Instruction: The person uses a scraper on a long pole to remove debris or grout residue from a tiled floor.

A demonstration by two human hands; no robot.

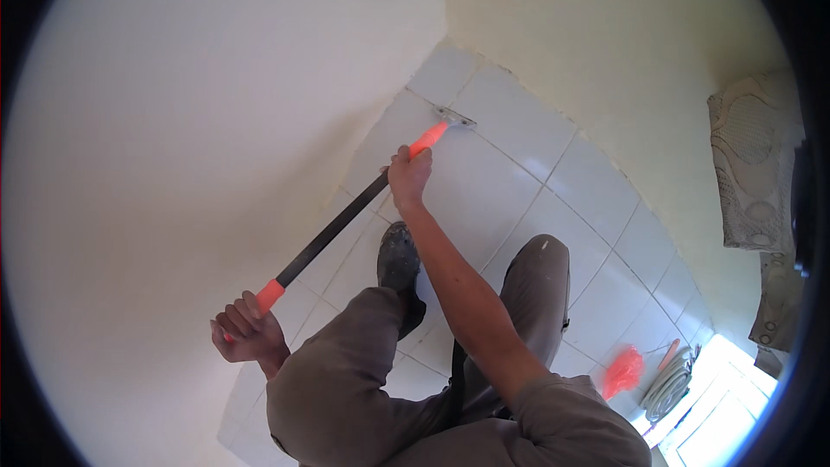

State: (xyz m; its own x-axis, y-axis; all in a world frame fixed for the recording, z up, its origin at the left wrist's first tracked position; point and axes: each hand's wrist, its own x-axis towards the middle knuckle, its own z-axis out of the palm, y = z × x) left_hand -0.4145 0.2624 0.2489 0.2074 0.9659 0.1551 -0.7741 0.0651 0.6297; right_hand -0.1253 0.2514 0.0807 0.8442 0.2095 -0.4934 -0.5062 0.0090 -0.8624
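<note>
Clearly one long-handled tool (335, 227); left hand (248, 330), right hand (410, 179) (two), each grip curled around it.

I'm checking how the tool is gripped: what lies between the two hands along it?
In the head view, the black shaft and part of the orange grip lie between the left hand and right hand.

Pale tiled floor (493, 182) — on it, red bundle (624, 370) beside greyish coil (666, 395).
</note>
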